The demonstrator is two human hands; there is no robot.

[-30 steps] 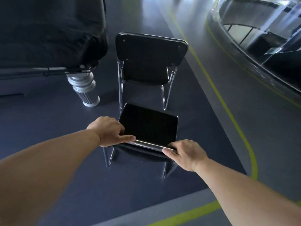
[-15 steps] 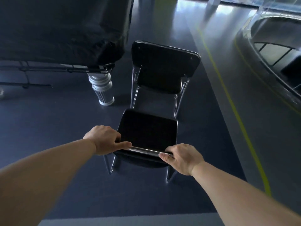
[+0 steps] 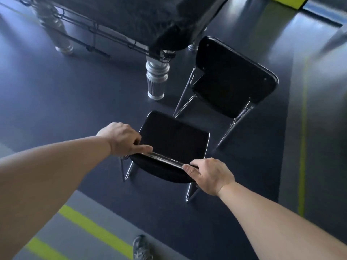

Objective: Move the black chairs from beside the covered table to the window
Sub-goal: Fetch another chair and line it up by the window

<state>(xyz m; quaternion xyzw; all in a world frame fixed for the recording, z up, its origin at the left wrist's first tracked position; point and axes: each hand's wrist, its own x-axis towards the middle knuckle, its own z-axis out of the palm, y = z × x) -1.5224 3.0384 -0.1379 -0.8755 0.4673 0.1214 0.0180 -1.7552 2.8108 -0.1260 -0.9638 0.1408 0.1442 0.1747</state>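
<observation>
- Our left hand (image 3: pixel 120 138) and right hand (image 3: pixel 209 174) each close a grip on the near chair's (image 3: pixel 172 139) backrest, ready to haul (judging by the hold).
- The second chair (image 3: pixel 231 79) waits beside the table (image 3: pixel 142 17).

A dark blue-grey floor (image 3: pixel 56 94) is seen across the frame, with light reflected at upper right. Yellow-green stripes (image 3: pixel 93 229) are painted at lower left and along the right edge.
</observation>
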